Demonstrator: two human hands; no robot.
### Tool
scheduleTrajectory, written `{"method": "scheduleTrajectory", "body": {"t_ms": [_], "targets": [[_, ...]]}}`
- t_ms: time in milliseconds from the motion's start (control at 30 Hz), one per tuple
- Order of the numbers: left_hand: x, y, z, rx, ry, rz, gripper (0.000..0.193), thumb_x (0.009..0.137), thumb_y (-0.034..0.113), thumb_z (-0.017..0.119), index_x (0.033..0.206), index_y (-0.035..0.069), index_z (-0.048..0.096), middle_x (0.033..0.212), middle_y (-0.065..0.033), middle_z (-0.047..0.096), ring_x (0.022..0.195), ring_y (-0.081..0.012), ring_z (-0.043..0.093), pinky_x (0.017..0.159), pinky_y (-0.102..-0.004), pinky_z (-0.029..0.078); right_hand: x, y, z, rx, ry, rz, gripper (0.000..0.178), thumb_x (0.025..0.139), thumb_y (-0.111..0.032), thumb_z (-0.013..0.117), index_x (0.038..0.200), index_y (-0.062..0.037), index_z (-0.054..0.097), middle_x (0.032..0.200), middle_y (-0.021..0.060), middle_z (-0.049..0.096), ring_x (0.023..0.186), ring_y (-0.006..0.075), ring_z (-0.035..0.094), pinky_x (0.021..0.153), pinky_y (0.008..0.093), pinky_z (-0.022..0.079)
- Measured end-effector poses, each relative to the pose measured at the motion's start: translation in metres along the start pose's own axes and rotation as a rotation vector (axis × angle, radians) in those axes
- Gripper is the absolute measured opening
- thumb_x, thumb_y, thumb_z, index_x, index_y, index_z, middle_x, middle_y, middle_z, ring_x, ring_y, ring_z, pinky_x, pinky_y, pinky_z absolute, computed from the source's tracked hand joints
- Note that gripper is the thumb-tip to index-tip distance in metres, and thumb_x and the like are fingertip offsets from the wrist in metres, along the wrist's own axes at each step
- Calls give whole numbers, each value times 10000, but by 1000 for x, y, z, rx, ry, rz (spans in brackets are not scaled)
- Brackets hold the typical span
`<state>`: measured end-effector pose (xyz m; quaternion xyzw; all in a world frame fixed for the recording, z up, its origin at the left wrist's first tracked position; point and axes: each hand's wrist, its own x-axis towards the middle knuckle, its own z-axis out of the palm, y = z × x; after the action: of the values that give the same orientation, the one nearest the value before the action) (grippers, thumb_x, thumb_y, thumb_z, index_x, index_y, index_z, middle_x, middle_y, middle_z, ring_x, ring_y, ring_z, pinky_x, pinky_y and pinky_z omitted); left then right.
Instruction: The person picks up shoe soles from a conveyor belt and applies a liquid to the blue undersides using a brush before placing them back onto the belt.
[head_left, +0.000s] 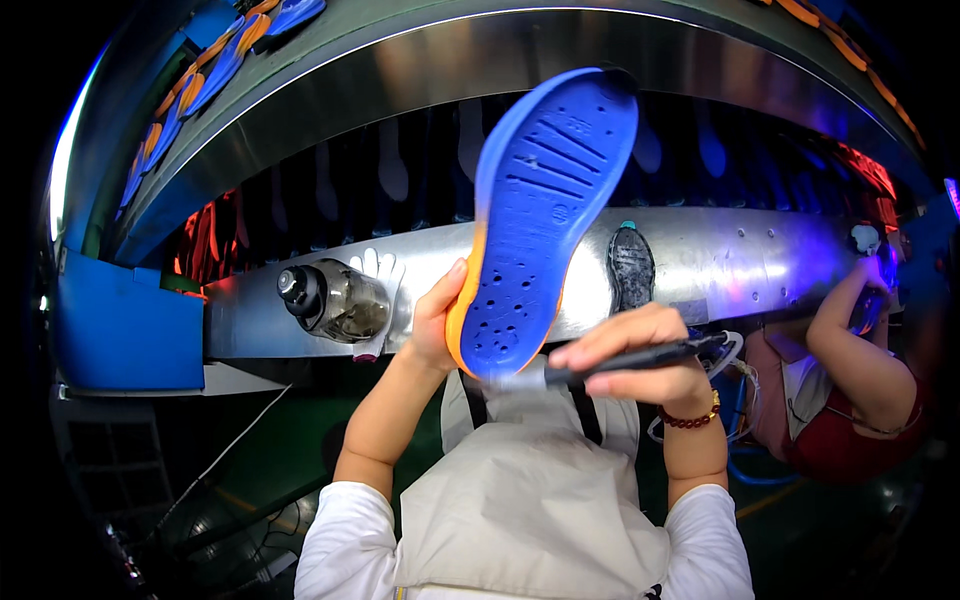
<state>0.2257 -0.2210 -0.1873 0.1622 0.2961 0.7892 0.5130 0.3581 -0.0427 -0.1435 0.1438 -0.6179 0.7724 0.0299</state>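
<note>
Up in front of me stands a large blue shoe sole with an orange edge, ridged bars towards its far end and small holes in its near end. My left hand grips the orange edge at the near left, fingers closed. In my right hand is a brush with a black handle. The pale brush tip is smeared by motion and lies at the sole's near end; whether it touches cannot be told. Beyond my right hand, a small black sole lies on the steel ledge.
A dark transparent bottle with a black lid lies left on the ledge, beside a white glove. Blue and orange soles lie on the green belt above. Another person works at the right, near white tubing.
</note>
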Motion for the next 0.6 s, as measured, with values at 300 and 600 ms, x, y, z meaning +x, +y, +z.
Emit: {"method": "scheduleTrajectory", "body": {"t_ms": [300, 600], "targets": [[3, 18, 3, 38, -46, -227, 493, 916, 365, 344, 1233, -8, 400, 1128, -168, 547, 994, -234, 572, 882, -346, 451, 5, -10, -13, -165, -269, -68, 211, 684, 26, 680, 891, 32, 643, 921, 170, 650, 870, 256, 641, 787, 318, 505], [2, 24, 11, 104, 58, -342, 515, 906, 371, 371, 1239, -20, 408, 1123, -184, 550, 965, -239, 589, 869, -349, 469, 8, -10, -23, -179, -348, -59, 231, 684, 38, 686, 909, 40, 639, 942, 187, 640, 891, 272, 633, 809, 331, 500]]}}
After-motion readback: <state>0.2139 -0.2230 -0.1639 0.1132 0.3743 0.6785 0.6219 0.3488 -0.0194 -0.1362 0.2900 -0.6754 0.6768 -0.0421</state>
